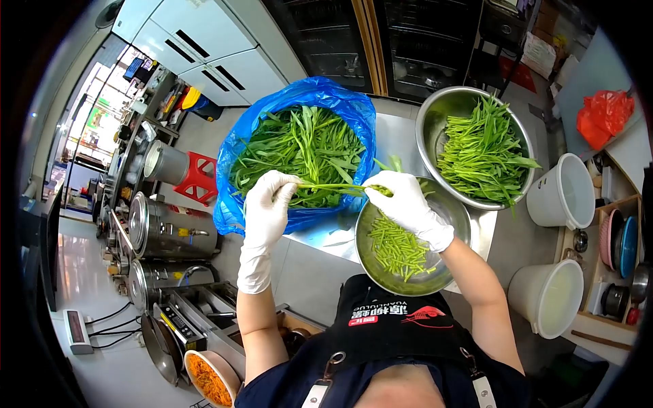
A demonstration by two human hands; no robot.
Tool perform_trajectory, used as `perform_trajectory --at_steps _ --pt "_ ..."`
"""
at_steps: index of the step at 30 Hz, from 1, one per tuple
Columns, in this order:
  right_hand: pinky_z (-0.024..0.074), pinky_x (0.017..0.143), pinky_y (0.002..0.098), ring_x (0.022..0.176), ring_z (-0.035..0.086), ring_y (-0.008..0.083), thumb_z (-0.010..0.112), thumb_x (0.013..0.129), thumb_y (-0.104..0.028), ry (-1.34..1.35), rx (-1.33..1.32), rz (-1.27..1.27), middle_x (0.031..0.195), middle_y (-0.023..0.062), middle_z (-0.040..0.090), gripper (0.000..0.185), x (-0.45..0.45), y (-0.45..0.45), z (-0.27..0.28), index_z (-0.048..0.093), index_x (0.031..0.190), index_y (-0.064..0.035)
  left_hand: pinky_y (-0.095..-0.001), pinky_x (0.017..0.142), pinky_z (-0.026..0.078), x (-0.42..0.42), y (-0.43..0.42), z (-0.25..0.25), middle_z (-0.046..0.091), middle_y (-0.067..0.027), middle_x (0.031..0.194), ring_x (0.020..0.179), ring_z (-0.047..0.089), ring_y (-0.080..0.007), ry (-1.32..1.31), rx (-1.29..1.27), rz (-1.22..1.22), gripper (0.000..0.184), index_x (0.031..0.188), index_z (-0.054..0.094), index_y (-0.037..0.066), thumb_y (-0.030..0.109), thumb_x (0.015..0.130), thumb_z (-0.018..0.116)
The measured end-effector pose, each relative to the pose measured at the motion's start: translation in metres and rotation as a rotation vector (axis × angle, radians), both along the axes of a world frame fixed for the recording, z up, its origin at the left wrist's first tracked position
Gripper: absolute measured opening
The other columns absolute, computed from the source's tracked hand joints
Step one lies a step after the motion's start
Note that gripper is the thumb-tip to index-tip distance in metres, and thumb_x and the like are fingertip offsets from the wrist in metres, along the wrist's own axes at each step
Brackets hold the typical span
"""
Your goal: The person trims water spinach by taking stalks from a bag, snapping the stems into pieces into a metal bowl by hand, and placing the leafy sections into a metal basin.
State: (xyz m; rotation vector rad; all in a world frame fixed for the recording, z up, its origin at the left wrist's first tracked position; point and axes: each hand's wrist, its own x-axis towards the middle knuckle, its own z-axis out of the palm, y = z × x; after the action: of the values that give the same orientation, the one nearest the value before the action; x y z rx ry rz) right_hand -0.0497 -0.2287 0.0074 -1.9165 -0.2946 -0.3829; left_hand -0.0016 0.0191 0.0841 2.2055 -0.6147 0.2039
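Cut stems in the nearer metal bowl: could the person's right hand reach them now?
Probably yes: the right hand appears over the bowl and the cut stems lie mostly uncovered, though its grip holds a stalk.

the apron (398, 336) bears white latin letters (369, 314) reading "yuanliuluo" beside larger chinese characters (379, 305); its red patch's (363, 321) characters are too small to read.
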Motion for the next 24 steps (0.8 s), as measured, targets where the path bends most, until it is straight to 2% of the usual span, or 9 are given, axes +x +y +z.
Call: perform_trajectory --at_steps 3,4,7,9,11,13,15,17,24 --pt "0.0396 0.052 0.0229 0.055 0.053 0.0097 0.065 0.085 -0.01 0.408 0.348 0.039 0.068 0.0033 0.062 0.011 0.002 -0.013 -0.002 0.071 0.088 -0.0007 -0.0329 0.071 0.048 -0.004 -0.007 -0.003 0.062 -0.0104 0.08 0.076 0.06 -0.0255 -0.039 0.095 -0.046 0.005 0.089 0.066 0.002 0.005 0.085 0.065" --pt "0.0332 0.049 0.0194 0.052 0.046 0.0049 0.066 0.084 -0.01 0.521 0.603 0.064 0.064 -0.0018 0.057 0.011 0.002 -0.018 0.0 0.07 0.085 -0.0004 -0.0345 0.071 0.047 -0.006 -0.012 -0.006 0.061 -0.011 0.079 0.077 0.059 -0.0279 -0.052 0.119 -0.049 0.005 0.087 0.067 0.003 0.005 0.084 0.066" --pt "0.0331 0.049 0.0196 0.053 0.043 0.005 0.064 0.086 -0.012 0.646 0.853 -0.053 0.064 -0.0031 0.053 0.014 0.011 -0.041 -0.028 0.068 0.088 0.0011 -0.0356 0.07 0.047 -0.003 -0.011 -0.015 0.06 -0.0108 0.078 0.076 0.059 -0.029 -0.06 0.071 -0.013 0.005 0.086 0.067 0.003 0.005 0.082 0.066" --pt "0.0349 0.052 0.019 0.056 0.045 0.0038 0.065 0.087 -0.016 0.552 0.653 -0.054 0.07 -0.0022 0.058 0.017 0.01 -0.041 -0.024 0.069 0.093 -0.0009 -0.0345 0.072 0.047 -0.002 -0.018 -0.01 0.061 -0.0109 0.079 0.079 0.06 -0.0278 -0.074 0.18 -0.085 0.005 0.087 0.067 0.002 0.004 0.083 0.065" --pt "0.0361 0.053 0.0189 0.058 0.046 0.0032 0.065 0.088 -0.018 0.502 0.531 0.01 0.072 -0.0019 0.06 0.017 0.004 -0.027 0.011 0.07 0.093 -0.0021 -0.0352 0.074 0.048 -0.002 -0.028 -0.012 0.062 -0.0107 0.081 0.081 0.06 -0.0281 -0.047 0.263 -0.175 0.006 0.086 0.067 0.002 0.003 0.082 0.064" --pt "0.0383 0.056 0.0188 0.061 0.048 0.0027 0.064 0.089 -0.018 0.54 0.425 0.163 0.082 -0.0004 0.068 0.018 0.005 -0.017 0.023 0.071 0.093 -0.0031 -0.0355 0.074 0.048 -0.005 -0.041 -0.012 0.061 -0.0096 0.079 0.081 0.06 -0.0277 -0.054 0.257 -0.246 0.004 0.084 0.067 0.003 0.005 0.082 0.064" --pt "0.0384 0.055 0.0193 0.061 0.048 0.0032 0.062 0.09 -0.018 0.635 0.413 0.296 0.084 0.0007 0.069 0.018 0.005 -0.009 0.013 0.071 0.092 -0.0024 -0.0369 0.073 0.047 -0.005 -0.05 -0.021 0.061 -0.0086 0.078 0.079 0.06 -0.0276 -0.144 0.287 -0.269 0.005 0.082 0.068 0.004 0.008 0.082 0.065" --pt "0.0376 0.053 0.0207 0.058 0.047 0.0046 0.062 0.088 -0.018 0.666 0.518 0.372 0.076 0.0016 0.067 0.019 0.002 -0.003 0.004 0.072 0.089 -0.0015 -0.0376 0.071 0.046 -0.003 -0.055 -0.027 0.061 -0.0081 0.077 0.079 0.06 -0.0275 -0.199 0.34 -0.272 0.006 0.082 0.068 0.004 0.01 0.082 0.066" --pt "0.036 0.051 0.0195 0.055 0.046 0.004 0.061 0.087 -0.015 0.709 0.497 0.25 0.075 0.0018 0.067 0.018 -0.012 -0.008 -0.002 0.071 0.089 -0.0004 -0.0374 0.069 0.044 -0.009 -0.067 -0.053 0.059 -0.0054 0.076 0.077 0.058 -0.0263 -0.281 0.342 -0.286 0.005 0.083 0.067 0.007 0.012 0.08 0.067"
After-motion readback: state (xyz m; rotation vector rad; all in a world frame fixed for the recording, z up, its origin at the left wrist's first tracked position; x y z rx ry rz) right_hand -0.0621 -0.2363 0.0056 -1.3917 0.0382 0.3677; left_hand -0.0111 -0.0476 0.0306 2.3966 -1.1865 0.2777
